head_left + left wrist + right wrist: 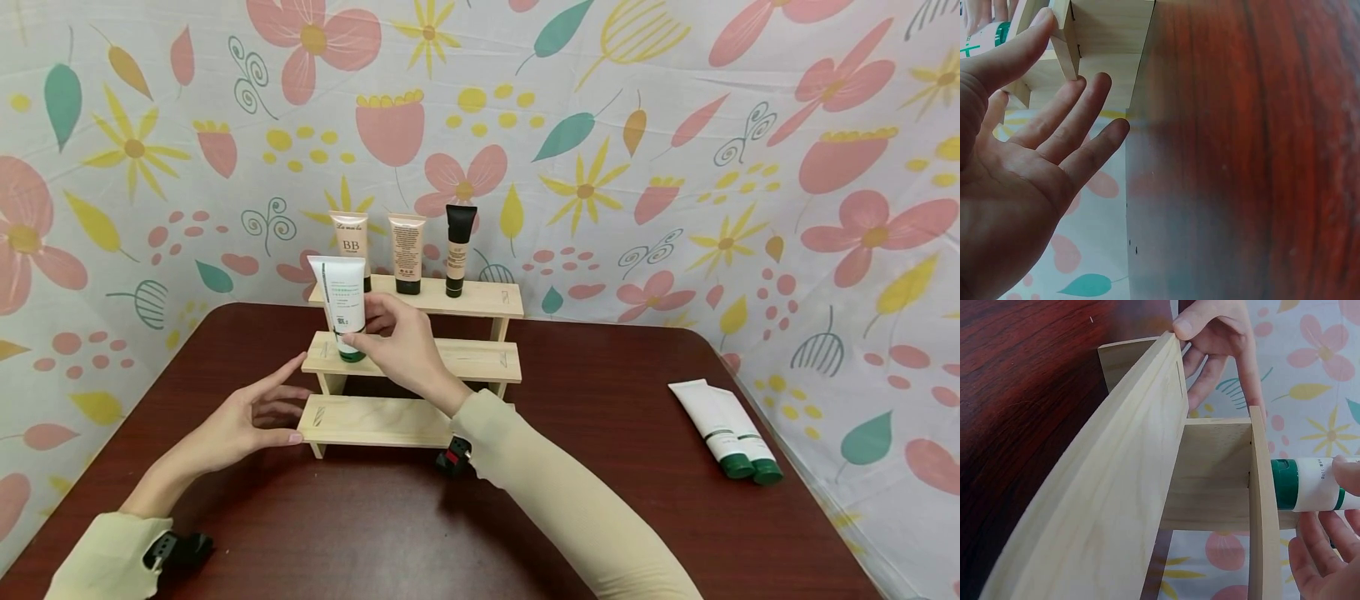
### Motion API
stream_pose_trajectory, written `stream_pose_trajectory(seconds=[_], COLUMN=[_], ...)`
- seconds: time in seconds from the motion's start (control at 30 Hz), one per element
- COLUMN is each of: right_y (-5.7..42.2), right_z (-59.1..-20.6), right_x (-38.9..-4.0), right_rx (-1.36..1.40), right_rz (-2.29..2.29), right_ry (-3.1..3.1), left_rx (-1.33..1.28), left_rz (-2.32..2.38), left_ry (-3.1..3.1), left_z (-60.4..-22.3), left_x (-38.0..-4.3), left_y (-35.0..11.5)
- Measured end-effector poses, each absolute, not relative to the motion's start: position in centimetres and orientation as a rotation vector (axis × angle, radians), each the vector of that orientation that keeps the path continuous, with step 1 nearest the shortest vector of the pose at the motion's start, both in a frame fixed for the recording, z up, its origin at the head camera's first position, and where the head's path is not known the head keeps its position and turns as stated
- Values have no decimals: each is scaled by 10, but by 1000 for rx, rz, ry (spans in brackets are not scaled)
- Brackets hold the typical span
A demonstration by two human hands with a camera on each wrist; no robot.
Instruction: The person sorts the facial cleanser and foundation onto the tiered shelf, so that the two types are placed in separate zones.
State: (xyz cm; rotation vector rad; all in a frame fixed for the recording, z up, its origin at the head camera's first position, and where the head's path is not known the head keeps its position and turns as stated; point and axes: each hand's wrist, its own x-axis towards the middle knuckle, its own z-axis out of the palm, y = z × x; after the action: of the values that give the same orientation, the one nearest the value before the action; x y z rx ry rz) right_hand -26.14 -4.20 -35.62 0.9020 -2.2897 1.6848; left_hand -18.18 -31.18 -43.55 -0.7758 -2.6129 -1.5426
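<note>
White tube point(345, 298) at the left edge of the middle shelf point(476, 357)
The right hand point(408, 343) pinches it; the left hand point(234, 421), fingers spread, touches the bottom shelf point(382, 421).

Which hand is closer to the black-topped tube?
Right. The right hand holds a white tube below and left of the black-topped tube; the left hand, farther off, touches the left end of the wooden stand.

left sleeve point(108, 557) pale cream; right sleeve point(570, 500) same shade, cuff point(474, 421) kinda wavy | left wrist gadget point(186, 550) chunky, black; right wrist gadget point(450, 462) also black w/ a red patch point(454, 455) | left hand point(234, 421), right hand point(403, 346) both bare
</note>
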Motion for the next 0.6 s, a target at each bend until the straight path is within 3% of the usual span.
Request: stream_pose_trajectory(seconds=[0.6], right_y=[-10], right_z=[-358], right_x=[-247], right_rx=[929], right_rz=[1657], right_ry=[-2343], left_rx=[-770], left_rz=[-1539], left_ry=[-2611], left_z=[-434], left_x=[-180], left_y=[-310])
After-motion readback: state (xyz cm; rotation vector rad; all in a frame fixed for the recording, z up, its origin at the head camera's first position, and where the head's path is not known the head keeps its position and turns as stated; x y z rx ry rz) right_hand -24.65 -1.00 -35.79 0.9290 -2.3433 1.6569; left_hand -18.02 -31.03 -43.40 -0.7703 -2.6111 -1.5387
